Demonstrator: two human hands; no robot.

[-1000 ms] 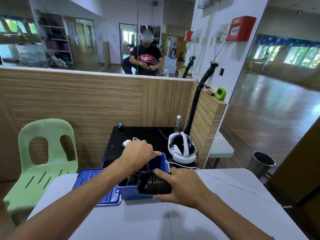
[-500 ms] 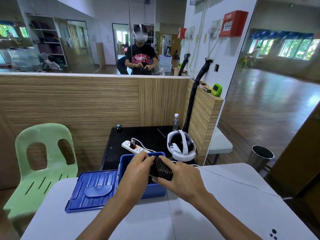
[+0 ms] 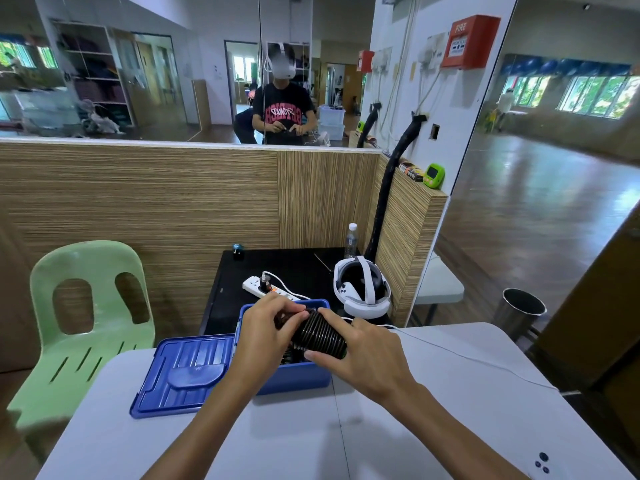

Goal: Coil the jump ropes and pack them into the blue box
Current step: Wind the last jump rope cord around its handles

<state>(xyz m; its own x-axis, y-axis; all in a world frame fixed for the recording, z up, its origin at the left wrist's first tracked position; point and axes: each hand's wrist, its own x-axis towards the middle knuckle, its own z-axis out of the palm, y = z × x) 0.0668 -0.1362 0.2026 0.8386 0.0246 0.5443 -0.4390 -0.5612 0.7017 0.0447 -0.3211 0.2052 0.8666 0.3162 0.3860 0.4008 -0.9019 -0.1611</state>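
While both hands are working over the box: lines below
left hand (image 3: 265, 336): gripping left end of coiled jump rope (image 3: 320, 332)
right hand (image 3: 363, 355): fingers curling round coil's right end
rope: hovering just above open blue box (image 3: 294, 377)
lid (image 3: 183, 372): lying beside box on table (image 3: 311, 441)

We have just one camera, and it sits on the person's head. It looks forward and down. Both hands, the left hand (image 3: 265, 336) and the right hand (image 3: 363, 355), reach out from the bottom edge, so we are very close to them. The grey desk (image 3: 433, 410) fills the lower part. Farther off we see the wooden wall (image 3: 138, 195) and a mirror (image 3: 156, 71) above it. The wide lens bends the edges. There is no second view to share anything with.
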